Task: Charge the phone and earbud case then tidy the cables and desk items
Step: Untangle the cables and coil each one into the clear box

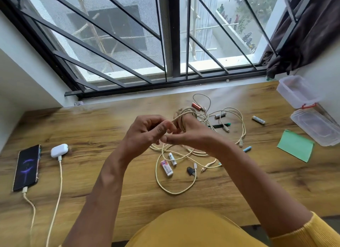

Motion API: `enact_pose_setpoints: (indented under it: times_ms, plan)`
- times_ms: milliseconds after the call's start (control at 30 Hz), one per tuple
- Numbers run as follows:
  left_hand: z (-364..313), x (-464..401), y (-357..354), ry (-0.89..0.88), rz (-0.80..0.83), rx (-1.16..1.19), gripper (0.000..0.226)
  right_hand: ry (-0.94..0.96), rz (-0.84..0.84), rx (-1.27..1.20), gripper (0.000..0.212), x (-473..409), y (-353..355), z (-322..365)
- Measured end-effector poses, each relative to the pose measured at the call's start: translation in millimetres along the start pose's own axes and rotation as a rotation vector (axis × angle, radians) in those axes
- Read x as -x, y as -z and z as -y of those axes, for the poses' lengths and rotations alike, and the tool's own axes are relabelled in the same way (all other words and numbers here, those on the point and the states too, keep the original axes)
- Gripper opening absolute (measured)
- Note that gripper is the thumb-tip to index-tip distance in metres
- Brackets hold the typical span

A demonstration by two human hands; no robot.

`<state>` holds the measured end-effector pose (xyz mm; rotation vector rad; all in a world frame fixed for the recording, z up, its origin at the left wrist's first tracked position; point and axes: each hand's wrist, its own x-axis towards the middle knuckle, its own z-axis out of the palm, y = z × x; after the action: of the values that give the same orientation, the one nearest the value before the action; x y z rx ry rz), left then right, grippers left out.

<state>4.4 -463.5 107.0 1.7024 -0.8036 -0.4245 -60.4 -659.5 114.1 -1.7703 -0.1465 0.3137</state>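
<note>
Both hands raised over mid-desk, touching each other. Right hand (191, 134) is gripping a coiled cream cable bundle (184, 116), loops wrapping round its fingers; thumb lying flat toward the left hand. Left hand (147, 131) is pinching a strand of that same cable w/ curled fingertips, right at the bundle. Rest of the cable is hanging down into the loose cable tangle (185, 154) on the desk (92, 125) just below the hands.

Sitting in / around the tangle: eraser (166, 168) and a white battery (172, 159) side by side inside the front loop, black USB stick (191, 171) just right of them, red cylinder (197, 106) at the far side, another battery (220, 115), green-capped pen (219, 125), blue pen tip (247, 149) poking out by the right forearm. Third battery (258, 120) lying apart, further right.

Left edge: phone (26, 167), screen lit, cable plugged in at its near end; earbud case (59, 150) just beside it, also plugged in. Both charge leads are running off the near desk edge. Open wood between these and the hands.

Right edge: clear plastic box (298, 92) w/ red latch by the window corner, its lid (317, 126) nearer, green sticky pad (295, 145) in front of the lid. Open strip of desk along the near edge, ahead of the yellow-clad torso.
</note>
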Motion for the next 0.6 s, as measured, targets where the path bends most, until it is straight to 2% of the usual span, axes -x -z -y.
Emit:
enact_pose_setpoints:
  times_ms: [133,233,300,367,433,600]
  plan:
    - [3,5,-5,0.014,0.031,0.122,0.023,0.197,-0.065,-0.345,0.025,6,5,8]
    - [8,6,-5,0.037,0.062,0.156,0.019,0.251,-0.053,-0.540,0.003,11,7,13]
    - [12,6,-7,0.057,0.106,0.160,0.017,0.268,-0.001,-0.716,0.021,12,9,15]
    - [14,6,-9,0.056,0.148,0.159,0.016,0.289,0.080,-0.875,0.027,11,10,21]
    - [16,6,-10,0.062,0.170,0.167,0.014,0.275,0.169,-0.869,0.034,11,12,26]
    - [24,3,8,0.149,0.142,0.011,0.029,0.128,0.408,-0.389,0.043,15,10,24]
